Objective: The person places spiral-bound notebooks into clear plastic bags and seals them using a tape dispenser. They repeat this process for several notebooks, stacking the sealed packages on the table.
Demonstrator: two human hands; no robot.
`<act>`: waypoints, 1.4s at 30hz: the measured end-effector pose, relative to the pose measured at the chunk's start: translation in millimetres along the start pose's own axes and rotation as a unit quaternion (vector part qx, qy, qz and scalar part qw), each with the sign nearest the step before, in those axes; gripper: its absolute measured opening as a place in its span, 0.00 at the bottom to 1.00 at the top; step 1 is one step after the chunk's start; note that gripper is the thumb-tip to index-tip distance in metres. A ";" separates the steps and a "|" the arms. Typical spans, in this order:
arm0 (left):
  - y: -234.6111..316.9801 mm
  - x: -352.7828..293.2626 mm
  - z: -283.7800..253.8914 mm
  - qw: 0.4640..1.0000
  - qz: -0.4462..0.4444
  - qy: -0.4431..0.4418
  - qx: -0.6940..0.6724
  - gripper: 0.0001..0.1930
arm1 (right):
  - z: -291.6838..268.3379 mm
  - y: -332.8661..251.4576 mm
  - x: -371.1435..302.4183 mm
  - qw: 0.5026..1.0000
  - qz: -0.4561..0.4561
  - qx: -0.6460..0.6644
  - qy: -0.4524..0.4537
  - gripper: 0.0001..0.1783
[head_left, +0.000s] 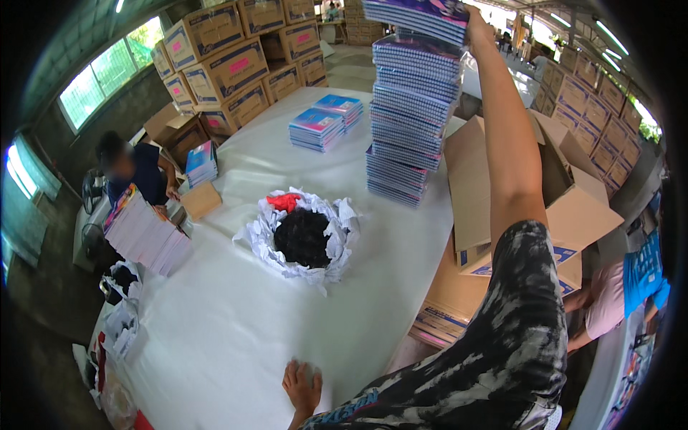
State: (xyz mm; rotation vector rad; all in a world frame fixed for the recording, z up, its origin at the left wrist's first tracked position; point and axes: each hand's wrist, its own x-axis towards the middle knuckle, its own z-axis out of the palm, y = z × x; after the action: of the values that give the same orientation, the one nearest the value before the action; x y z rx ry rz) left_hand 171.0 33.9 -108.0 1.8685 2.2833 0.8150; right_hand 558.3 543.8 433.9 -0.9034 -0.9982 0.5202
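Note:
A tall stack of spiral notebooks (412, 115) rises from the far right part of the white table, its bundles slightly out of line. My right hand (480, 30), arm stretched far forward, grips the right edge of the top bundle of notebooks (423, 20). That bundle is tilted and sticks out left over the stack; the picture's upper edge cuts it off. My left hand (302, 387) rests on the table (236, 330) near its front edge, fingers apart and holding nothing. Mid-table sits a ring of crumpled white paper (258, 244) around black material (302, 238), with a red scrap (284, 201).
Low piles of blue-pink notebooks (315, 130) lie left of the tall stack. An open carton (473, 186) stands against the table's right side. A person (132, 172) sits at the left beside a leaning book stack (147, 236); another person (609, 294) is at right. Boxes (229, 68) are piled behind.

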 end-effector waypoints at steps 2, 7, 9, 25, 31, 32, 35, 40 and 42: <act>-1.6 -0.4 -3.6 1.000 -0.016 -0.004 0.010 0.23 | 21.9 46.9 5.0 0.913 -0.123 -0.354 0.161 0.36; 2.7 2.0 -3.3 0.999 -0.025 0.015 0.017 0.23 | 12.0 87.6 -16.2 0.841 -0.276 -0.462 0.055 0.34; 2.4 3.3 -3.3 1.000 -0.009 0.020 0.005 0.22 | 7.0 89.6 -12.9 0.849 -0.304 -0.430 0.052 0.34; -8.8 -8.7 3.0 1.000 0.016 -0.007 -0.012 0.22 | -131.3 180.9 -502.0 0.961 -0.100 -0.252 -0.061 0.30; -15.2 -16.1 -4.6 0.999 0.036 -0.027 0.004 0.23 | -199.9 128.1 -683.0 0.933 0.095 -0.271 -0.219 0.18; -18.5 -16.3 -0.1 0.998 0.049 -0.026 0.003 0.23 | -211.5 115.7 -705.2 0.928 0.109 -0.277 -0.225 0.18; -12.3 -18.8 -6.2 0.998 0.038 -0.046 0.020 0.23 | -239.6 90.8 -763.8 0.909 0.122 -0.328 -0.225 0.17; -18.7 -14.9 -2.7 0.997 0.040 -0.048 0.051 0.23 | -264.7 48.8 -834.3 0.900 0.139 -0.352 -0.215 0.16; -17.6 -17.7 -2.0 0.996 0.048 -0.057 0.049 0.24 | -273.7 40.3 -855.4 0.882 0.166 -0.376 -0.230 0.16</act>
State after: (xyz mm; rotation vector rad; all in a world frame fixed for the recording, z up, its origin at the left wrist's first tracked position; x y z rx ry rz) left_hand 159.0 14.7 -118.8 2.0225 2.2174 0.5990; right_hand 399.5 -173.6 -84.1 -1.7210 -1.5362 0.6628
